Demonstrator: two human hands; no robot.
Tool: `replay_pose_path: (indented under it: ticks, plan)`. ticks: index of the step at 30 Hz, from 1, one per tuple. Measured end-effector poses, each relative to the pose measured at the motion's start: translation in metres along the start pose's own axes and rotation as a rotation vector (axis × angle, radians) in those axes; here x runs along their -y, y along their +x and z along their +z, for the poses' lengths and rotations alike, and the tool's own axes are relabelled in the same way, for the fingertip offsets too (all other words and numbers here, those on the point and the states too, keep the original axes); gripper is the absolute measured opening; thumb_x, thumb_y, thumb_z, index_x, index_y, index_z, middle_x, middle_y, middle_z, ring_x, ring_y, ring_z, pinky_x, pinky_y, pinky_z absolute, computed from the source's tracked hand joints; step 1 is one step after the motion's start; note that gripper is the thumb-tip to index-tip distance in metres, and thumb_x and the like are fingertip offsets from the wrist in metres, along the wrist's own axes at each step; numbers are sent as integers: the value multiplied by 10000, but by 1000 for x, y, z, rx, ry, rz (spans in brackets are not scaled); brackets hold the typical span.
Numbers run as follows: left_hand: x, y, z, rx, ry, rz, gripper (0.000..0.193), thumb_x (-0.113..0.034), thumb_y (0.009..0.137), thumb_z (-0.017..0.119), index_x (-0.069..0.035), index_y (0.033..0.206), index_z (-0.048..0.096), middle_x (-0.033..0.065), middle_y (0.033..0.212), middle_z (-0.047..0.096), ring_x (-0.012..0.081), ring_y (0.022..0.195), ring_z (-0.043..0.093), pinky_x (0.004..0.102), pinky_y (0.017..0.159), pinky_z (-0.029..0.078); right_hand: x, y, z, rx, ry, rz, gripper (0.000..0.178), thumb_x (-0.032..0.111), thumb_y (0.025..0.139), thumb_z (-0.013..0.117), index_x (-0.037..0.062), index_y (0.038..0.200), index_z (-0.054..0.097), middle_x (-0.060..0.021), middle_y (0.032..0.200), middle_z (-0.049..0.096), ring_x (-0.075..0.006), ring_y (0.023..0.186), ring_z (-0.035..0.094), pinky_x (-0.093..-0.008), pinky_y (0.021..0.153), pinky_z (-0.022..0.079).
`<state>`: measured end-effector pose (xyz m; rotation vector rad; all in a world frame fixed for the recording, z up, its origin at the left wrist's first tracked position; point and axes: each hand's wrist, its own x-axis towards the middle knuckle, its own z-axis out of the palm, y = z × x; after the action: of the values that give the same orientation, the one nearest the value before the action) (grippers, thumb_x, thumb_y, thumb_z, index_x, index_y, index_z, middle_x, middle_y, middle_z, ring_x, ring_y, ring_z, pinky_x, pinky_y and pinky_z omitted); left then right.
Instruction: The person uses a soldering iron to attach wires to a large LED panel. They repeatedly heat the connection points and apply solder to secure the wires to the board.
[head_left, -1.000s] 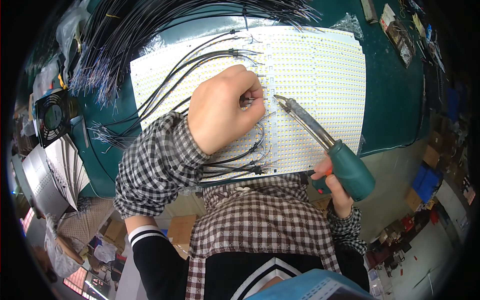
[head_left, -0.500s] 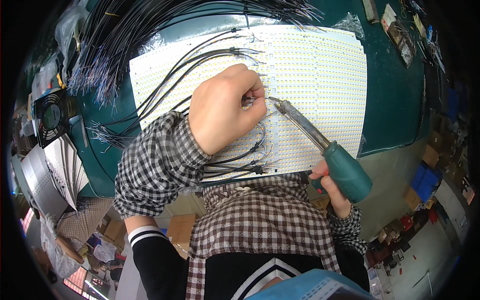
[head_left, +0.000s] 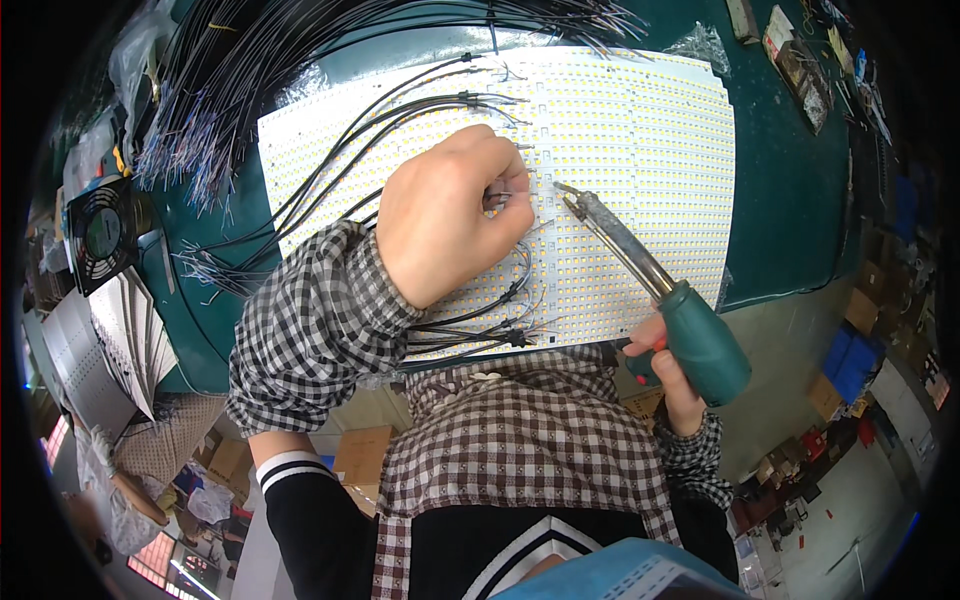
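Over a stack of white LED circuit boards (head_left: 650,150), my left hand (head_left: 450,220) is closed in a pinch, thumb against forefinger. A thin wire end seems to sit in that pinch, mostly hidden by the fingers; its black cable runs in from the left. My right hand (head_left: 678,385) grips the green handle of a soldering iron (head_left: 708,345). The iron's metal tip points up and left, a short way right of my left fingertips and apart from them. Black cables (head_left: 405,108) with thin stripped leads lie across the boards above and below my left hand.
A large bundle of black cables (head_left: 230,90) lies at the far left of the green table (head_left: 790,190). A small black fan (head_left: 103,235) and a pile of white panels (head_left: 125,335) stand at the left. At the far right lies a worn, dark-stained block (head_left: 797,70).
The soldering iron has drawn back a little to the right, its tip leaving the spot at my left fingertips. My left hand has barely moved.
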<state>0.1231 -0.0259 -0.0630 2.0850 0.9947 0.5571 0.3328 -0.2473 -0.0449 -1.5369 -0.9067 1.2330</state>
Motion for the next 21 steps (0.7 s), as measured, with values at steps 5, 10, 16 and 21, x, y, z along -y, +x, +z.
replay_pose_path:
  ticks: [5, 10, 16, 21]
  plan:
    - [0, -1, 0, 7, -14, 6, 87, -83, 755, 711, -55, 790, 636, 100, 771, 607, 300, 663, 621, 407, 592, 497, 0, 1, 1, 10, 9, -14, 349, 244, 956, 608, -68, 1113, 607, -143, 969, 657, -223, 844, 661, -365, 778, 539]
    - [-14, -11, -15, -101, 179, 285, 136, -116, 806, 733, -75, 887, 633, 93, 808, 614, 297, 685, 629, 396, 590, 495, -1, -4, -6, 45, -9, -16, 435, 265, 975, 589, -102, 1208, 580, -145, 981, 658, -222, 833, 663, -363, 778, 539]
    - [-15, -36, -20, 146, 54, 98, 178, 4, 847, 722, -17, 1013, 663, 121, 892, 662, 264, 778, 662, 329, 660, 525, 1, -2, -5, 9, 43, -24, 580, 289, 979, 583, -131, 1368, 488, -158, 993, 645, -219, 809, 665, -343, 733, 563]
    - [-18, -33, -9, 24, 50, 129, 121, -3, 866, 682, -31, 979, 647, 109, 889, 608, 282, 709, 632, 360, 615, 509, -2, -6, -5, 1, 75, -63, 575, 282, 984, 580, -135, 1368, 484, -160, 1006, 635, -224, 848, 660, -340, 735, 581]
